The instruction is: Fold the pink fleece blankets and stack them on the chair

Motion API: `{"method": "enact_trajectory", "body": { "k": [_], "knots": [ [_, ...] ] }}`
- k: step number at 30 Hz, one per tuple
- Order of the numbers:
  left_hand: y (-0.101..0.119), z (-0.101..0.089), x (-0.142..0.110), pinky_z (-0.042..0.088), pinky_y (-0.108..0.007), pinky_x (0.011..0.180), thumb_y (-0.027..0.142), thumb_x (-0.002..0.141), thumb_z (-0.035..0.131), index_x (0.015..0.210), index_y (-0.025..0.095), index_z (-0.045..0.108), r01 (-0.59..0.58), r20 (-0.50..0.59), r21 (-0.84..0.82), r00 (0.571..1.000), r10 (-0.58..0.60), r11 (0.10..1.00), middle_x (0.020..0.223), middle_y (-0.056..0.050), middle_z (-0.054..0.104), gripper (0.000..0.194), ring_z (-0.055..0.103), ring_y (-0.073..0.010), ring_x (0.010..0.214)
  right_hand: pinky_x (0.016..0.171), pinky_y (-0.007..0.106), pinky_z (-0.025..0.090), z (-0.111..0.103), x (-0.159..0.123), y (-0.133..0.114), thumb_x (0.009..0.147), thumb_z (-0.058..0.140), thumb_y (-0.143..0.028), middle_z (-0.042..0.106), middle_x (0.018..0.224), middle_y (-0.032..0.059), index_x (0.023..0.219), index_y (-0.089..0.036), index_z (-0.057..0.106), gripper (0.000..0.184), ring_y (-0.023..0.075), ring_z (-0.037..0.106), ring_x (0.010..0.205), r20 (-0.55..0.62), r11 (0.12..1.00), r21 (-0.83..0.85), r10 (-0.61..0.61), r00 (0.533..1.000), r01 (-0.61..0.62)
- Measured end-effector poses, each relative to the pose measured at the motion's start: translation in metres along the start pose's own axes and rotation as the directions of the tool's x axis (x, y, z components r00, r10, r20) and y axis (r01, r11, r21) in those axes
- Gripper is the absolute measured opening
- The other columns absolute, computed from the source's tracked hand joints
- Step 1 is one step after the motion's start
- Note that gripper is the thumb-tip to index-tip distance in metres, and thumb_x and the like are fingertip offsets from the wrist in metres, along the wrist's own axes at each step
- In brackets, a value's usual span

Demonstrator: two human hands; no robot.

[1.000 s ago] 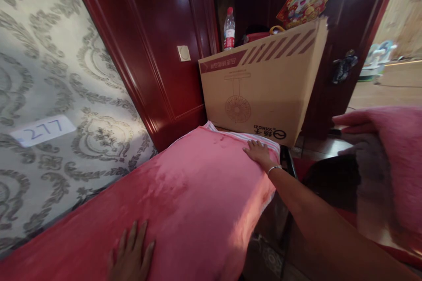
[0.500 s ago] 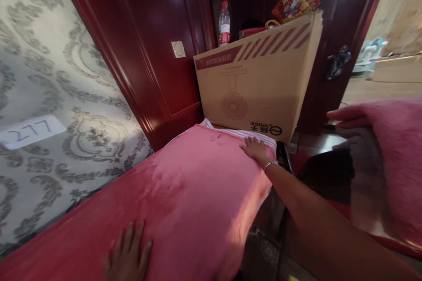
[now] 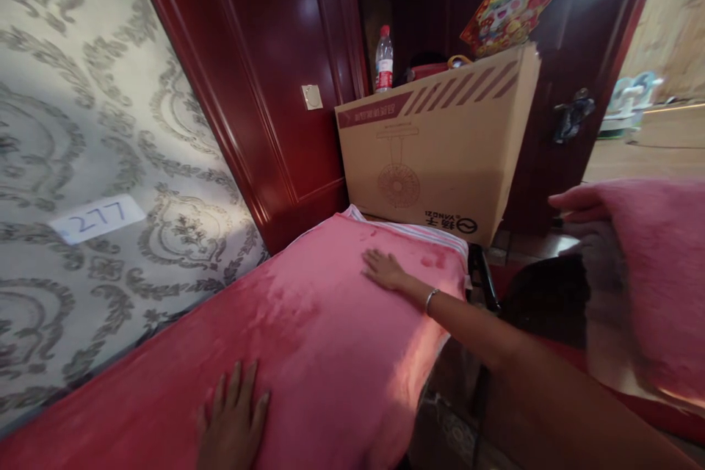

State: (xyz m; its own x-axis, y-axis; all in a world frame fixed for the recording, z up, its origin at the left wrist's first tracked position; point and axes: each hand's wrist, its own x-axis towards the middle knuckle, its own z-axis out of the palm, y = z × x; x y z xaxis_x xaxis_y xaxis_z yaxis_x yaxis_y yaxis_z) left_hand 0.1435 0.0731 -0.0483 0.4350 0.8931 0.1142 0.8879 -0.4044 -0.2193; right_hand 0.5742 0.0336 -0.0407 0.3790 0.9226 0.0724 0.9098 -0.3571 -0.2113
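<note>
A plush pink blanket (image 3: 319,323) lies spread over a long, low surface, with a white striped hem at its far end. My left hand (image 3: 232,415) rests flat on it near the bottom of the view, fingers spread. Farther along, my right hand (image 3: 384,269) lies palm down on the same blanket, its fingers stretched out and slightly blurred. A thin bracelet (image 3: 432,301) circles the right wrist. Neither hand holds anything. Handprint-like marks show in the pile near the striped hem.
A large cardboard box (image 3: 424,154) stands behind the blanket's far end, with a plastic bottle (image 3: 384,62) at its top edge. Patterned wallpaper (image 3: 181,183) with a paper label (image 3: 99,219) borders the left. At right is a folded pink blanket (image 3: 661,272).
My right hand has slid left across the blanket, away from the corner by the hem, leaving marks there. My left hand stays flat. The view has shifted slightly.
</note>
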Motion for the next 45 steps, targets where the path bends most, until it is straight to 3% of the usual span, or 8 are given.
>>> {"method": "enact_trajectory", "body": {
  "k": [3, 9, 12, 21, 24, 27, 34, 45],
  "knots": [
    [0.0, 0.0, 0.0, 0.025, -0.055, 0.118, 0.037, 0.098, 0.026, 0.155, 0.02, 0.032, 0.005, 0.017, -0.008, 1.0, -0.005, 1.0, 0.164, -0.009, 0.027, 0.061, 0.026, -0.0314, 0.151, 0.122, 0.046, 0.014, 0.009, 0.008, -0.004, 0.1, 0.029, -0.057, 0.017, 0.166, 0.0014, 0.16, -0.03, 0.023, 0.066, 0.0217, 0.013, 0.153, 0.034, 0.998, 0.018, -0.055, 0.998, 0.054],
    [-0.001, 0.006, 0.001, 0.026, -0.055, 0.118, 0.038, 0.097, 0.025, 0.156, 0.02, 0.031, 0.015, 0.021, 0.006, 1.0, -0.015, 1.0, 0.164, -0.008, 0.025, 0.061, 0.026, -0.0317, 0.15, 0.119, 0.056, 0.015, -0.007, 0.017, 0.077, 0.101, 0.028, -0.048, 0.02, 0.165, 0.0119, 0.158, -0.02, 0.028, 0.064, 0.0309, 0.017, 0.151, 0.013, 0.977, -0.022, 0.212, 0.977, -0.212],
    [-0.002, 0.008, 0.002, 0.026, -0.056, 0.117, 0.038, 0.097, 0.026, 0.156, 0.021, 0.032, 0.01, -0.002, -0.02, 1.0, -0.01, 1.0, 0.164, -0.008, 0.027, 0.062, 0.027, -0.0311, 0.15, 0.119, 0.055, 0.017, -0.013, 0.017, 0.096, 0.102, 0.029, -0.048, 0.02, 0.166, 0.0111, 0.158, -0.022, 0.03, 0.062, 0.0299, 0.017, 0.151, -0.005, 0.962, -0.035, 0.271, 0.963, -0.271],
    [-0.006, 0.013, 0.005, 0.026, -0.057, 0.118, 0.038, 0.094, 0.027, 0.154, 0.017, 0.036, -0.02, -0.021, 0.023, 1.0, 0.021, 1.0, 0.164, -0.009, 0.027, 0.064, 0.029, -0.0322, 0.149, 0.118, 0.052, 0.018, 0.0, -0.028, 0.082, 0.1, 0.035, -0.054, 0.028, 0.164, 0.0035, 0.153, -0.033, 0.039, 0.057, 0.0285, 0.019, 0.15, -0.059, 0.973, -0.052, 0.222, 0.973, -0.225],
    [-0.009, 0.019, 0.008, 0.026, -0.058, 0.117, 0.041, 0.094, 0.029, 0.153, 0.019, 0.038, -0.064, -0.039, -0.01, 0.997, 0.064, 0.998, 0.162, -0.009, 0.031, 0.064, 0.029, -0.0332, 0.149, 0.116, 0.059, 0.018, -0.009, -0.047, 0.091, 0.101, 0.032, -0.046, 0.029, 0.162, 0.0127, 0.153, -0.022, 0.039, 0.057, 0.0331, 0.023, 0.148, -0.116, 0.941, -0.053, 0.327, 0.938, -0.335],
    [-0.008, 0.02, 0.01, 0.025, -0.057, 0.118, 0.04, 0.094, 0.03, 0.153, 0.021, 0.04, -0.042, -0.06, -0.001, 0.997, 0.041, 0.999, 0.162, -0.008, 0.034, 0.063, 0.03, -0.0328, 0.149, 0.111, 0.067, 0.018, -0.016, -0.053, 0.076, 0.102, 0.028, -0.04, 0.03, 0.159, 0.024, 0.151, -0.01, 0.039, 0.06, 0.0402, 0.023, 0.147, -0.164, 0.913, -0.041, 0.395, 0.904, -0.406],
    [0.001, 0.0, 0.005, 0.025, -0.052, 0.118, 0.038, 0.098, 0.025, 0.156, 0.018, 0.032, -0.003, -0.018, -0.001, 1.0, 0.003, 1.0, 0.164, -0.01, 0.029, 0.061, 0.028, -0.0309, 0.15, 0.117, 0.054, 0.02, 0.005, -0.068, 0.012, 0.099, 0.033, -0.056, 0.027, 0.164, 0.0051, 0.155, -0.028, 0.038, 0.062, 0.0328, 0.02, 0.15, -0.054, 0.981, -0.007, 0.196, 0.979, -0.196],
    [0.008, -0.014, -0.002, 0.028, -0.053, 0.117, 0.038, 0.101, 0.025, 0.155, 0.021, 0.034, 0.013, -0.031, 0.011, 0.999, -0.013, 1.0, 0.162, -0.01, 0.033, 0.057, 0.029, -0.0304, 0.149, 0.119, 0.052, 0.015, -0.002, -0.076, 0.014, 0.101, 0.031, -0.055, 0.019, 0.166, 0.0058, 0.158, -0.027, 0.031, 0.064, 0.0302, 0.015, 0.151, 0.014, 0.979, 0.006, 0.202, 0.979, -0.203]
  ]
}}
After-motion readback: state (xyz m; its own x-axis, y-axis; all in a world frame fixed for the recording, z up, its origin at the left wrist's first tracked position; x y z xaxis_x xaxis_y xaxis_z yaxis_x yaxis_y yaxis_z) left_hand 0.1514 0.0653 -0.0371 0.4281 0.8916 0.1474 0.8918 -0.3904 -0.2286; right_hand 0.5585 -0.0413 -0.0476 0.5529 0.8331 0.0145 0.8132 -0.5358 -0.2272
